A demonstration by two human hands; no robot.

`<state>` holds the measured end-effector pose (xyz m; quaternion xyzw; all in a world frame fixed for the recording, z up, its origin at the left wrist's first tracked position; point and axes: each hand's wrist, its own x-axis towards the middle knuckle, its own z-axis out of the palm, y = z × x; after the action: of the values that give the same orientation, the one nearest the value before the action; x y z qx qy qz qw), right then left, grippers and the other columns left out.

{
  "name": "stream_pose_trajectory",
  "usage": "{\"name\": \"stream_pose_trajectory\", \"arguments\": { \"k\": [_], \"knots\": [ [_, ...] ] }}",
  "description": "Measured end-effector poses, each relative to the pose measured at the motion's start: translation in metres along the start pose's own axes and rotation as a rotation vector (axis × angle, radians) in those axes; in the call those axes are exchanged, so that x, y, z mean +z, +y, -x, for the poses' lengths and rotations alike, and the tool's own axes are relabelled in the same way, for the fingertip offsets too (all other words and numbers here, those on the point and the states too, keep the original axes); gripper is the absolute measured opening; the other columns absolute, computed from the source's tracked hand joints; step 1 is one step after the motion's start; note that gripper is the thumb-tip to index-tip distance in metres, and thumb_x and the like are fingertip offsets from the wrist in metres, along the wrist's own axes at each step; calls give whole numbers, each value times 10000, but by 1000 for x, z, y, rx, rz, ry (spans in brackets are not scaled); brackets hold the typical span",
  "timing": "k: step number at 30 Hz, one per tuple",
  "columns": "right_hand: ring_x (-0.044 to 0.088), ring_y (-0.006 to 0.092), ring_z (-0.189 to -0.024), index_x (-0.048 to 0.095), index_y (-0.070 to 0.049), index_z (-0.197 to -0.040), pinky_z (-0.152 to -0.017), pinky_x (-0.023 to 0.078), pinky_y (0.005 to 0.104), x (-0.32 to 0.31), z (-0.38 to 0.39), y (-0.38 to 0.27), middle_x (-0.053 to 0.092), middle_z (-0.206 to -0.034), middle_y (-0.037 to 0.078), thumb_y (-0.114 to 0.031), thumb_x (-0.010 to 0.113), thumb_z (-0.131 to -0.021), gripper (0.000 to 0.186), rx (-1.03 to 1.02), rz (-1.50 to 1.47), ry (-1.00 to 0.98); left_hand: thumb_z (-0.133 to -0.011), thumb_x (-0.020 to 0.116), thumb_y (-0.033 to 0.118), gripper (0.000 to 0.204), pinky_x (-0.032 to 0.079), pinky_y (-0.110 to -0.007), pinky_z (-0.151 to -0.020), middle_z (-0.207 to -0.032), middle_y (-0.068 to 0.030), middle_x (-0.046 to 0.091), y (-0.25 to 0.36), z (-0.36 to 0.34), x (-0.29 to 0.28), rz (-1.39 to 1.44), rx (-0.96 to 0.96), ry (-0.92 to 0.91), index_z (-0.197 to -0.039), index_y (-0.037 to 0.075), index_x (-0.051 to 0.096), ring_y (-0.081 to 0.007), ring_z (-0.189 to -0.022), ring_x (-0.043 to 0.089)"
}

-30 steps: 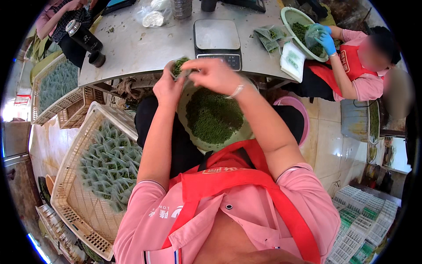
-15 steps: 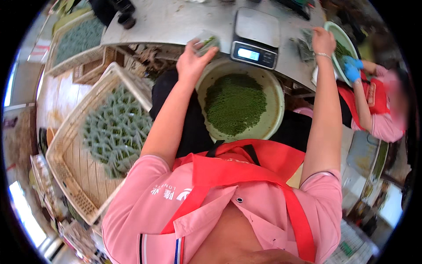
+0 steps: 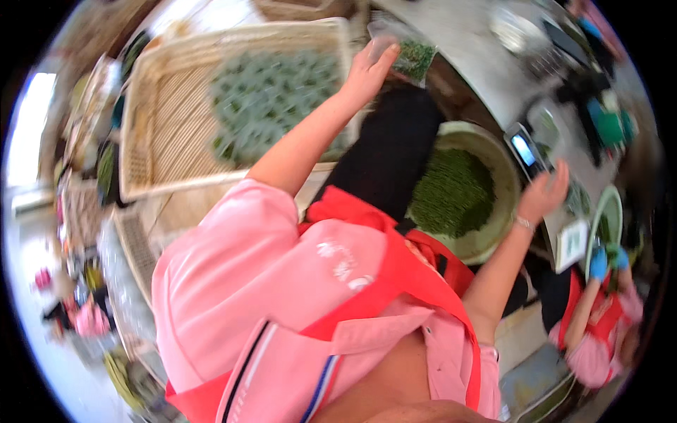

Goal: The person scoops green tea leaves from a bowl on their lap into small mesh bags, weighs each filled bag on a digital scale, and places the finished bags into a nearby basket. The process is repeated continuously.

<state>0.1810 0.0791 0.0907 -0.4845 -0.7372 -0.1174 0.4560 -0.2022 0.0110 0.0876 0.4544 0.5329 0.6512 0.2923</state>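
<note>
Plastic bag (image 3: 415,59) slants lengthwise toward lower right, left hand's (image 3: 367,70) fingers clamped on it, right hand's (image 3: 543,194) fingers apart.

Here in the room with us, the left of two head-worn fisheye cameras looks steeply down, a pink shirt (image 3: 226,282) close beneath the lens. Farther out, it takes in the left hand (image 3: 369,65) and right hand (image 3: 544,193), a pale crate (image 3: 176,134) at upper left and a grey table (image 3: 467,42) slanting across the upper right.
</note>
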Motion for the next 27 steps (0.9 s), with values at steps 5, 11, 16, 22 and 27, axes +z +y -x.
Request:
{"name": "stream_pose_trajectory", "arguments": {
  "k": [5, 11, 16, 22, 27],
  "knots": [
    [615, 210, -947, 629, -15, -1068, -820, 476, 310, 14, 73, -27, 647, -1053, 114, -85, 547, -892, 206, 338, -428, -565, -898, 530, 371, 398, 454, -357, -823, -967, -147, 642, 33, 19, -156, -589, 108, 376, -1132, 51, 568, -256, -905, 602],
    [643, 174, -861, 647, -33, -1054, -770, 487, 284, 29, 138, -63, 677, -963, 109, -85, 570, -869, 206, 420, -531, -890, -873, 555, 376, 455, 491, -362, -769, -1051, -155, 632, 63, 42, -345, -864, 127, 698, -1118, -7, 560, -260, -907, 628],
    [647, 174, -846, 646, -29, -1050, -761, 490, 285, 26, 154, -56, 678, -948, 108, -91, 572, -863, 210, 460, -473, -987, -865, 592, 326, 444, 502, -282, -569, -1057, -133, 624, 18, 22, -421, -582, -289, 774, -1152, -10, 551, -197, -779, 634],
    [652, 198, -864, 639, -35, -1062, -765, 493, 300, 12, 166, -57, 675, -953, 127, -110, 565, -864, 224, 485, -388, -1023, -796, 603, 417, 602, 453, -441, -875, -1164, -227, 575, -76, -25, -487, -976, -393, 721, -1179, -42, 540, -327, -1053, 579],
    [618, 320, -942, 624, -66, -1094, -829, 479, 377, 13, 182, -54, 647, -1008, 163, -171, 586, -820, 296, 422, -231, -1114, -811, 616, 410, 741, 369, -414, -989, -1373, -174, 412, -77, -18, -401, -575, -676, 389, -1379, 18, 346, -319, -1244, 414]
  ]
}}
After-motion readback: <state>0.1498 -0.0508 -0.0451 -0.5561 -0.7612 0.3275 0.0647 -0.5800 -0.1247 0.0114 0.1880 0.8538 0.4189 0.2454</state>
